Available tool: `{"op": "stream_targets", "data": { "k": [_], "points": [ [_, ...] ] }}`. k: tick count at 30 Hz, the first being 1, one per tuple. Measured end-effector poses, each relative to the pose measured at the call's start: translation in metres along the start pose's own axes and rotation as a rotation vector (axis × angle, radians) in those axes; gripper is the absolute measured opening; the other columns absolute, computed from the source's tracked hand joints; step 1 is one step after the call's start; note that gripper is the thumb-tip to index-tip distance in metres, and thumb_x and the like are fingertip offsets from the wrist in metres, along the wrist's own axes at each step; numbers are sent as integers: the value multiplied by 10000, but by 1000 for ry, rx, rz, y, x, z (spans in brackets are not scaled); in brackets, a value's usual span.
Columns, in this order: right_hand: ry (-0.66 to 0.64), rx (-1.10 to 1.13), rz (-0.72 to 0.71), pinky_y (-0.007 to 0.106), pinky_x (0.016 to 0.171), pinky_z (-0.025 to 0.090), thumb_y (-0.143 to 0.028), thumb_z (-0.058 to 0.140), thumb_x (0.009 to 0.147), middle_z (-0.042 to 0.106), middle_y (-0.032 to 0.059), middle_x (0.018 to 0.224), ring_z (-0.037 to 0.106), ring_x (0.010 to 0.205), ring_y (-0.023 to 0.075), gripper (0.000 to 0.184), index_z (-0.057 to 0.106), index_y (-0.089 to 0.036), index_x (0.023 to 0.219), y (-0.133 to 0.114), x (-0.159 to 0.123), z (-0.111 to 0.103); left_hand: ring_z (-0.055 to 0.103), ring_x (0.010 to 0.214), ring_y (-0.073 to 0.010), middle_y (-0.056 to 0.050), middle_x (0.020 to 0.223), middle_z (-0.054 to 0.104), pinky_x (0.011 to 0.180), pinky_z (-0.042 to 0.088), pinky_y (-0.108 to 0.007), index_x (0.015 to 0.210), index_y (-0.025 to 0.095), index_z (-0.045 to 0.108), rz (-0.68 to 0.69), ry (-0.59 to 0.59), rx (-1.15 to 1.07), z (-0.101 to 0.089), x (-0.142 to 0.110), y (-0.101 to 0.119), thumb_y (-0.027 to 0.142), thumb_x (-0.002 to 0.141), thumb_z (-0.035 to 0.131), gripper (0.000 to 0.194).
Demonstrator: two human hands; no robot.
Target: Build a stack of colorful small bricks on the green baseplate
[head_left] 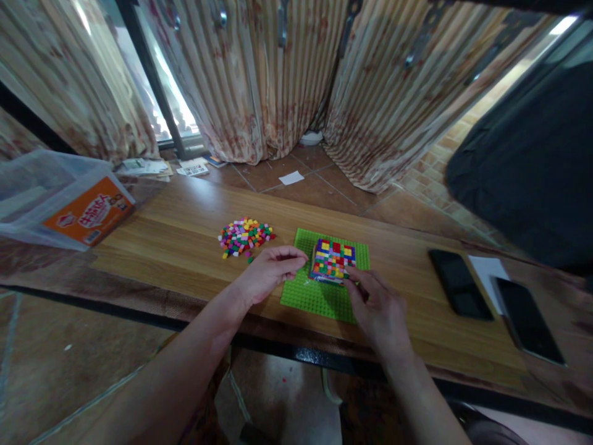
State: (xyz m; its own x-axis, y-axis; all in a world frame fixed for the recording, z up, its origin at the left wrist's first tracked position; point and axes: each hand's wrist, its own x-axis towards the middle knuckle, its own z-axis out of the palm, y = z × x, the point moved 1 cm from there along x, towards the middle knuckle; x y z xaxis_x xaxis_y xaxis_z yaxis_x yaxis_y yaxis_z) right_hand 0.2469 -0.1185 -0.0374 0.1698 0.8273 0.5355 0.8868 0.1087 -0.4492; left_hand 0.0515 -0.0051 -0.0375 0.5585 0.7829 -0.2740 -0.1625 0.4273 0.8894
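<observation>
A square build of small coloured toy bricks stands on a bright green studded baseplate. Yellow, red and blue show along its far side, with mixed colours nearer me. At its near right corner, my right hand is closed, thumb and index finger pinched at a small brick by the top edge. My left hand hovers just left of the build, over the baseplate's left edge. Its thumb and fingertips are pressed together, and whatever they hold is too small to make out. Beyond that hand lies a pile of loose toy bricks.
All this is on a long wooden table. A clear plastic bin with an orange label stands at the left end. To the right lie a black phone, a second dark phone and white paper. Striped curtains hang behind.
</observation>
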Motion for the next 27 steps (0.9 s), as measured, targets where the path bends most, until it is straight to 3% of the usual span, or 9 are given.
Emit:
{"op": "stream_targets", "data": {
  "k": [5, 8, 21, 27],
  "points": [
    [39, 22, 71, 273, 614, 528, -277, 608, 927, 722, 24, 827, 662, 638, 150, 121, 714, -219, 935, 2, -2, -2, 522, 674, -69, 14, 769, 625, 641, 396, -220, 812, 170, 739, 0, 11, -1, -1, 1, 0, 368, 612, 877, 313],
    [32, 26, 72, 264, 615, 518, -260, 619, 917, 712, 19, 809, 671, 665, 152, 114, 712, -218, 865, 2, -1, -4, 514, 669, -68, 17, 763, 621, 637, 388, -223, 814, 171, 738, 4, 4, 5, -1, 1, 0, 362, 625, 868, 299],
    [55, 63, -3, 280, 691, 567, -234, 604, 926, 736, 30, 870, 708, 754, 162, 160, 745, -236, 850, 0, -1, -2, 516, 677, -75, 12, 770, 624, 647, 386, -229, 827, 168, 735, 0, 4, 15, 2, 0, -1, 365, 632, 863, 306],
    [59, 84, 77, 291, 689, 566, -254, 592, 924, 731, 31, 839, 694, 724, 163, 184, 738, -238, 813, -3, 0, 3, 506, 673, -77, 12, 760, 620, 641, 374, -231, 831, 175, 733, 5, 1, 20, 3, 1, -3, 364, 647, 850, 289]
  ]
}}
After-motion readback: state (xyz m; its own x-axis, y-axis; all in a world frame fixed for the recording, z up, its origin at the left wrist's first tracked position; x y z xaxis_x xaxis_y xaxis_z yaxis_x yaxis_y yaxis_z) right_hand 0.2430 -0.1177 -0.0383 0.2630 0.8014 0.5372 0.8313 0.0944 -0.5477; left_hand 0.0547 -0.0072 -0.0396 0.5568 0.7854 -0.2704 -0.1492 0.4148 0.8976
